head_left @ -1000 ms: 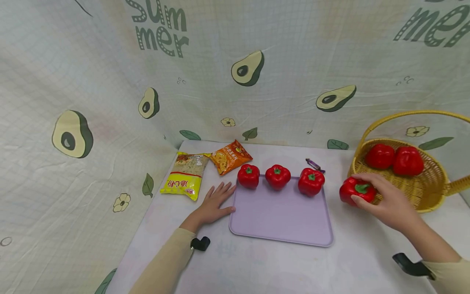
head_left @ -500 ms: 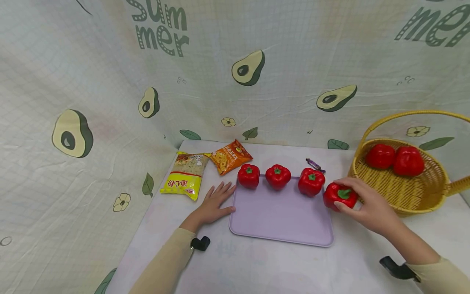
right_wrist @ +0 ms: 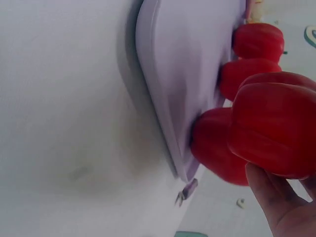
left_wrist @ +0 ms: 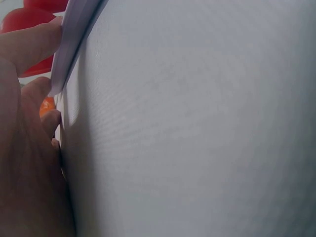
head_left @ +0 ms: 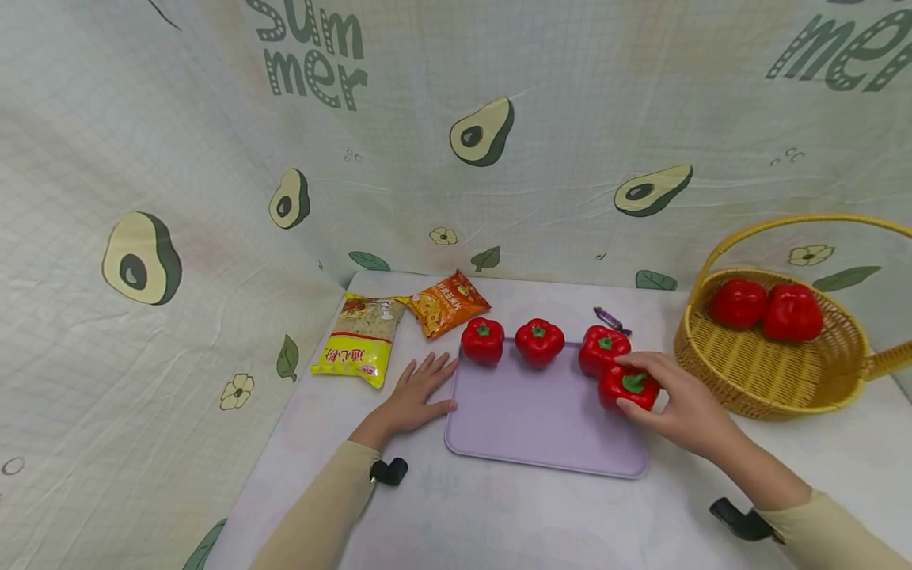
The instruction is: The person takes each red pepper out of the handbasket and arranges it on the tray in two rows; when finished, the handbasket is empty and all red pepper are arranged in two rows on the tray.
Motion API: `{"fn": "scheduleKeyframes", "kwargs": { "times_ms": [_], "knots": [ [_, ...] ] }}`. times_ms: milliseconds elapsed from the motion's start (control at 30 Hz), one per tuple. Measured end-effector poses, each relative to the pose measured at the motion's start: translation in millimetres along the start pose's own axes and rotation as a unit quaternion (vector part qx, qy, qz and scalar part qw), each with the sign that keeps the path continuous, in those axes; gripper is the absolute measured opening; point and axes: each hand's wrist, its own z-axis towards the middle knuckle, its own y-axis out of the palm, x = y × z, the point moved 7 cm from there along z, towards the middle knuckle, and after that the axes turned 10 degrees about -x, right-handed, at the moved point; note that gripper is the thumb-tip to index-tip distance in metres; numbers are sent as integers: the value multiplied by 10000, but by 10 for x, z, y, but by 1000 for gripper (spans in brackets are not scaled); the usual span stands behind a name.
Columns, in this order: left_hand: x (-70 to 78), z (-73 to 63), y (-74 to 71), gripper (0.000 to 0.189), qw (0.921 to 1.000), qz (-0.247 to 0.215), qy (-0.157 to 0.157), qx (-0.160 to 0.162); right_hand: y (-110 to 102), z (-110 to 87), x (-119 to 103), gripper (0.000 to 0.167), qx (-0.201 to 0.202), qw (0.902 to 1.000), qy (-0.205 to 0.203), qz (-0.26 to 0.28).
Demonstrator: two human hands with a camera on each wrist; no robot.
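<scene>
My right hand point(head_left: 680, 408) grips a red bell pepper point(head_left: 627, 389) with a green stem, over the right part of the lilac tray point(head_left: 541, 431). In the right wrist view that held pepper point(right_wrist: 276, 123) hangs above the tray's surface. Along the tray's far edge sit three more red peppers: a left one point(head_left: 482, 342), a middle one point(head_left: 539, 343) and a right one point(head_left: 602, 348), which the held pepper partly overlaps in the head view. My left hand point(head_left: 413, 400) lies with fingers spread at the tray's left edge, its thumb touching the rim point(left_wrist: 69, 49).
At right stands a yellow wicker basket point(head_left: 777, 380) with a tall handle, two red peppers point(head_left: 792, 313) inside. A yellow pasta bag point(head_left: 362, 339) and an orange snack bag point(head_left: 449, 304) lie at back left. Behind the tray is a small purple wrapped item point(head_left: 609, 320).
My right hand has carried the pepper leftward from beside the basket to over the tray's right part. The left hand and the other peppers have stayed in place.
</scene>
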Motion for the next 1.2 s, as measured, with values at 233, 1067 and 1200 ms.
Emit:
{"fn": "scheduleKeyframes", "kwargs": {
  "times_ms": [233, 1067, 1200],
  "knots": [
    [3, -6, -13, 78, 10000, -27, 60, 60, 144, 95, -95, 57, -169, 9996, -151, 138],
    [26, -27, -19, 78, 10000, -42, 35, 48, 660, 532, -623, 66, -402, 9936, -981, 390],
    [34, -23, -20, 78, 9999, -85, 53, 50, 735, 601, -684, 67, -491, 9932, -963, 431]
  ]
}}
